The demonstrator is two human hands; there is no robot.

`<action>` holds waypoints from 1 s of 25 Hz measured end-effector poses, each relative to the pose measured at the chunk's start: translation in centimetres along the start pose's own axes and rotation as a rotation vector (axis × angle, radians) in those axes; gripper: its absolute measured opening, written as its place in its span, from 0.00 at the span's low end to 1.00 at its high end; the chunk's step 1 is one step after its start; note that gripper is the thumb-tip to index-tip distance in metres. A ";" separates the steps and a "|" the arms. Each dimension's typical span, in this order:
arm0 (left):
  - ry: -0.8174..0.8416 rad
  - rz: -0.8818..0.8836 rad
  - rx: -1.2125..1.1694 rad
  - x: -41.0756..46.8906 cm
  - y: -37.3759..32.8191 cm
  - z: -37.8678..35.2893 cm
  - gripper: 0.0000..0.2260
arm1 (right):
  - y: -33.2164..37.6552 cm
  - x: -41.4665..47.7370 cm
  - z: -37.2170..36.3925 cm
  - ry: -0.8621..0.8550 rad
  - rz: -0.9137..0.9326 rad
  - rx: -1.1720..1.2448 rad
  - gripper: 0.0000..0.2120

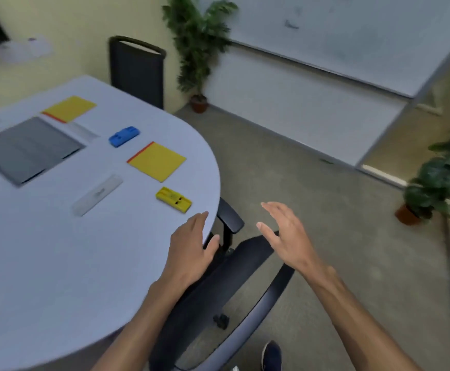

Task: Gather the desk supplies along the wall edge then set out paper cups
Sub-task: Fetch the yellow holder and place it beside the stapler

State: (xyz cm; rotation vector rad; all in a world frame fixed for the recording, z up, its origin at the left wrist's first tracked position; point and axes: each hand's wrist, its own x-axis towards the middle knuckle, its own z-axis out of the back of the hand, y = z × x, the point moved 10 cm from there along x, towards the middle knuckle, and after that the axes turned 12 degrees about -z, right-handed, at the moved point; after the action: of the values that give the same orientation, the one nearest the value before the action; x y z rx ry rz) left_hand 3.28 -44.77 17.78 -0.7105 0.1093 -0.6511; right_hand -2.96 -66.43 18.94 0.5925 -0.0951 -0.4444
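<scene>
The rounded grey table carries the scattered supplies, none yet gathered toward the wall. A black office chair stands tucked against its edge, between the person and the items. A closed grey laptop and 2 yellow notepads lie further in, then a blue stapler and a yellow stapler. The left hand hovers loose-fingered over the rim nearest the yellow stapler; the right hand hangs spread and empty above the chair, probably to clear it. No paper cups show.

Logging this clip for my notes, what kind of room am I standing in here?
Most likely an office meeting room: a big wall whiteboard, a rounded grey table with office chairs pulled up, and yellow notepads laid out on it.
</scene>
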 end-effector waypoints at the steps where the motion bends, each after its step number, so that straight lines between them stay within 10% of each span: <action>1: -0.028 0.038 0.031 0.1 -0.5 0.0 0.27 | -0.2 0.9 0.1 0.035 0.041 0.005 0.24; 25: -0.327 0.669 0.237 3.2 10.2 0.6 0.29 | 9.1 18.4 -13.3 0.583 0.612 -0.207 0.26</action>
State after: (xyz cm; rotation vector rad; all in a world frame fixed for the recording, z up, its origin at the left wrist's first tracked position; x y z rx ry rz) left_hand 11.26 -40.46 12.13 -0.4976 -0.0353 0.0955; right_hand 19.84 -60.73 12.26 0.4405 0.3184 0.3177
